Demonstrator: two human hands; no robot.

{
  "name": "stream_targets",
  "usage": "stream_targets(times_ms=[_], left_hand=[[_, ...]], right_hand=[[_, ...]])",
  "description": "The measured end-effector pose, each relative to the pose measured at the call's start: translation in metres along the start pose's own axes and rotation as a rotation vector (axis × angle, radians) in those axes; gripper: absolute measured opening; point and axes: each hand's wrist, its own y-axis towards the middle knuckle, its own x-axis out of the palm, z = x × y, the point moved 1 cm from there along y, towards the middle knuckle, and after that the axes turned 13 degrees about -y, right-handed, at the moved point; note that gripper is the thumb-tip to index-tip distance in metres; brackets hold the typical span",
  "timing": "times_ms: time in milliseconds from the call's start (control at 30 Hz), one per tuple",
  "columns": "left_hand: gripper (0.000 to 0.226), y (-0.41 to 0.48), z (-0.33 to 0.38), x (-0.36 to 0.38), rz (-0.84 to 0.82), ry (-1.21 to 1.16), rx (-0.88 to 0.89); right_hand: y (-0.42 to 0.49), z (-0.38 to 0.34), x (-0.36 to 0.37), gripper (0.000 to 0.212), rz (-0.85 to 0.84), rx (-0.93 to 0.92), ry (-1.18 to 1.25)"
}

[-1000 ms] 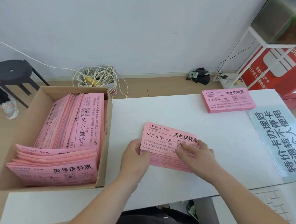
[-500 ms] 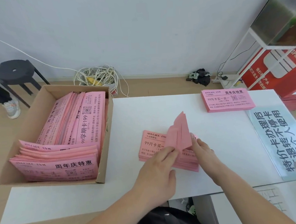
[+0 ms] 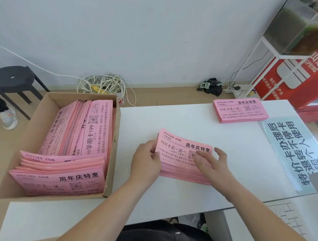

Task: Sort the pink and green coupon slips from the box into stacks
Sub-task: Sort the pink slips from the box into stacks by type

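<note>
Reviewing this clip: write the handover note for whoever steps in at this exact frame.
Left hand pinches the left edge of the near pink stack in the middle of the table. Right hand rests open on top of it.
A second pink stack sits squared at the far right.
The box on the left holds many pink slips, in bundles lying two ways.
Done: two pink stacks on the table.
Left: sort what is in the box. No green slips are in sight.
</note>
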Motion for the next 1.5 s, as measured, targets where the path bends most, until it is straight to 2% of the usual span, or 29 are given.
stream_targets(times_ms=[100, 167, 233, 333, 433, 533, 567, 633, 700, 733, 800, 933, 1000, 1100, 1167, 1233, 1300, 1433, 1500], left_hand=[[0.041, -0.018, 0.010, 0.007, -0.055, 0.158, 0.253], [0.044, -0.034, 0.016, 0.016, -0.110, 0.295, 0.461], [0.048, -0.048, 0.014, 0.026, -0.149, 0.433, 0.625], [0.055, -0.059, 0.002, 0.036, -0.187, 0.563, 0.712], [0.051, -0.057, -0.007, 0.031, -0.235, 0.564, 0.738], [0.040, -0.054, -0.006, 0.022, -0.358, 0.440, 0.638], [0.040, -0.054, -0.006, 0.020, -0.345, 0.407, 0.593], [0.040, -0.050, -0.011, 0.014, -0.177, 0.291, 0.370], [0.043, -0.041, -0.017, 0.004, -0.006, 0.155, 0.030], [0.043, -0.036, -0.019, 0.000, 0.024, 0.082, -0.104], [0.039, -0.031, -0.019, -0.007, 0.041, -0.071, -0.205], [0.046, -0.027, -0.004, -0.013, 0.065, -0.250, -0.223], [0.046, -0.032, 0.008, -0.010, -0.016, -0.254, -0.164], [0.037, -0.052, 0.012, 0.006, -0.223, 0.051, 0.111], [0.047, -0.069, 0.008, 0.020, -0.291, 0.208, 0.251], [0.057, -0.076, 0.005, 0.027, -0.333, 0.229, 0.258], [0.057, -0.075, 0.004, 0.027, -0.344, 0.233, 0.264], [0.051, -0.067, -0.002, 0.019, -0.346, 0.180, 0.176], [0.048, -0.062, -0.007, 0.014, -0.267, 0.138, 0.104]], right_hand=[[-0.004, -0.004, -0.001, 0.029, 0.041, -0.003, 0.016], [-0.007, -0.012, 0.003, 0.043, 0.102, -0.044, -0.077], [-0.012, -0.024, 0.009, 0.049, 0.106, -0.133, 0.012], [-0.019, -0.036, 0.012, 0.043, -0.054, -0.140, 0.263], [-0.014, -0.030, 0.014, 0.038, 0.003, -0.072, 0.142], [-0.009, -0.026, 0.016, 0.035, 0.071, 0.026, -0.018], [-0.008, -0.026, 0.019, 0.035, 0.070, 0.024, -0.065], [-0.007, -0.027, 0.025, 0.040, 0.064, 0.016, -0.145], [-0.005, -0.026, 0.031, 0.047, 0.057, 0.011, -0.220], [-0.004, -0.025, 0.033, 0.050, 0.061, 0.010, -0.242], [-0.003, -0.026, 0.033, 0.051, 0.066, 0.016, -0.264], [-0.004, -0.029, 0.029, 0.050, 0.051, 0.024, -0.269], [-0.005, -0.032, 0.026, 0.051, 0.049, 0.029, -0.248], [-0.007, -0.035, 0.022, 0.059, 0.030, 0.047, -0.203], [-0.010, -0.038, 0.018, 0.060, 0.016, 0.055, -0.157], [-0.014, -0.040, 0.014, 0.054, -0.004, 0.045, -0.103], [-0.017, -0.041, 0.012, 0.049, -0.028, 0.032, -0.080], [-0.015, -0.035, 0.016, 0.058, -0.030, 0.013, -0.203], [-0.012, -0.032, 0.020, 0.059, -0.019, 0.018, -0.231]])
